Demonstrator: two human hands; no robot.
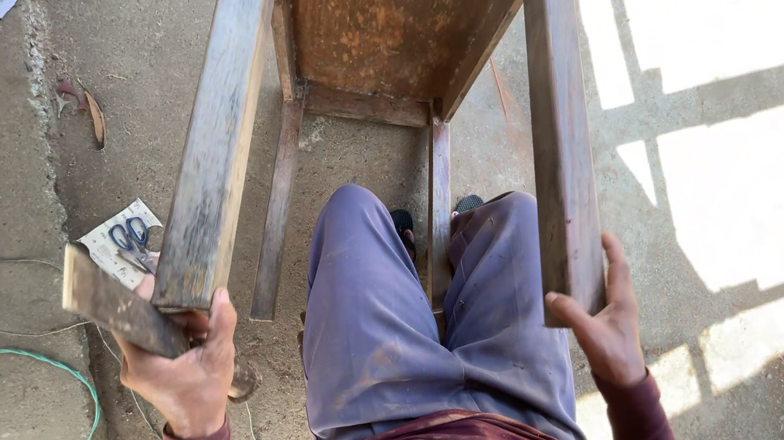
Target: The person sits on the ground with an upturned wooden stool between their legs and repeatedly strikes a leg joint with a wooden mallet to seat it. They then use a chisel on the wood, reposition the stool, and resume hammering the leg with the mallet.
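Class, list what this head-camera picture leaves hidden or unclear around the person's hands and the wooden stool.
- Stool seat top: faces away, cut off by the top edge.
- Left hand grip on the wooden block: block's lower end hidden in the palm.
- Scissors: too small for detail.
- Feet: hidden behind knees and stool rails.

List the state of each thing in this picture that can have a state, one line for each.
Wooden stool: tipped over, legs toward the person.
Left hand: closed on a wooden block, thumb on a stool leg.
Right hand: gripping the end of another leg.
Scissors: closed, lying on paper.
Green cord: loose on the floor.
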